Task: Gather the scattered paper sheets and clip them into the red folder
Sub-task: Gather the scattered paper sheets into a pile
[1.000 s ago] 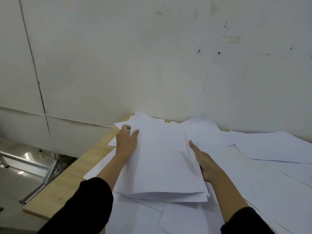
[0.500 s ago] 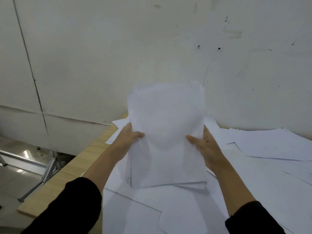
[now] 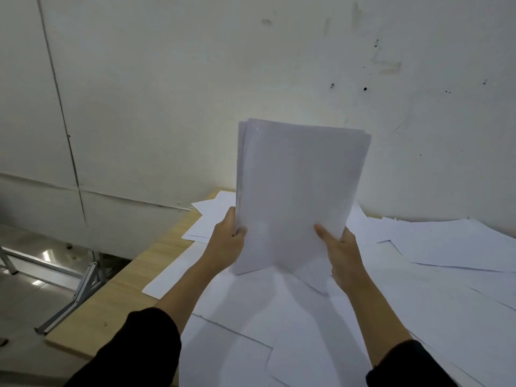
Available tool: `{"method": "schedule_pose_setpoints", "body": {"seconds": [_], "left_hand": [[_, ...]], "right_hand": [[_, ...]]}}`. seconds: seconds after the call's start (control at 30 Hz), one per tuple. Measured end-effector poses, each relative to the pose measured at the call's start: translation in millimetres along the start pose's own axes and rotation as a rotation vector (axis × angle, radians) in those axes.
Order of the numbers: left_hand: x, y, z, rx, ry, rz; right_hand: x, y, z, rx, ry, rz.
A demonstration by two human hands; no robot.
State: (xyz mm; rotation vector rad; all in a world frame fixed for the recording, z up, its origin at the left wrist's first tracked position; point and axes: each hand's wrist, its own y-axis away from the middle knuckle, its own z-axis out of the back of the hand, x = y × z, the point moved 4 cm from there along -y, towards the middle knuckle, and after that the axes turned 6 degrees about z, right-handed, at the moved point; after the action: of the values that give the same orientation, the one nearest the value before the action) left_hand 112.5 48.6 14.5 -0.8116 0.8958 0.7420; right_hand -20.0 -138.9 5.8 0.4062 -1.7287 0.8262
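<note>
I hold a stack of white paper sheets [image 3: 296,191] upright above the table, its lower edge close over the loose sheets. My left hand [image 3: 227,241] grips the stack's left edge with the thumb in front. On the right edge, my right hand [image 3: 339,247] grips it, thumb lying across the front sheet. A corner of one sheet hangs lower at the stack's bottom right. Many loose white sheets [image 3: 446,247] lie scattered flat over the table. No red folder is in view.
The wooden table [image 3: 117,291] shows bare along its left edge and stands against a white wall [image 3: 195,79]. To the left, below the table's level, are a metal frame leg [image 3: 72,297] and a shiny floor.
Both hands took the flat stack by its sides, tipped it upright and raised it off the table. The stack now stands higher and sharper than half a second ago.
</note>
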Motion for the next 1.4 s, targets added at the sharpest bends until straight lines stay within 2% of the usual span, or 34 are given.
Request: {"method": "schedule_pose_setpoints", "body": {"seconds": [0.17,0.23,0.33,0.5,0.7,0.77,0.87,0.97,1.13,1.4], "left_hand": [[14.0,-10.9,10.7,-0.027,0.106,0.105],[29.2,-17.9,19.0,-0.103,0.122,0.192],[61.2,-32.1,33.7,-0.214,-0.097,0.307],[97.3,-54.8,45.0,-0.219,-0.522,0.468],[108.6,-80.9,40.2,-0.169,-0.795,0.511],[108.7,-86.5,42.0,-0.151,-0.788,0.566],[111.5,-93.8,46.0,-0.164,-0.579,0.629],[105.9,-93.1,50.3,-0.295,-0.444,0.472],[74.6,-87.9,58.9,-0.442,-0.500,0.133],[9.4,-79.9,99.1,-0.688,-0.374,-0.131]], "right_hand": [[5.6,-15.0,7.2,-0.048,0.180,-0.085],[4.3,-21.3,11.3,-0.013,0.269,-0.154],[-6.7,-23.8,17.4,0.044,0.403,-0.289],[-27.6,-27.6,25.9,0.021,0.516,-0.384],[-45.2,-36.9,33.1,0.035,0.608,-0.471],[-48.3,-37.8,34.4,0.056,0.615,-0.482],[-50.3,-36.3,35.4,0.105,0.587,-0.508],[-50.0,-31.9,35.6,0.170,0.481,-0.520],[-49.5,-26.8,41.2,0.193,0.301,-0.479],[-53.8,-24.4,50.1,0.137,0.209,-0.429]]}}
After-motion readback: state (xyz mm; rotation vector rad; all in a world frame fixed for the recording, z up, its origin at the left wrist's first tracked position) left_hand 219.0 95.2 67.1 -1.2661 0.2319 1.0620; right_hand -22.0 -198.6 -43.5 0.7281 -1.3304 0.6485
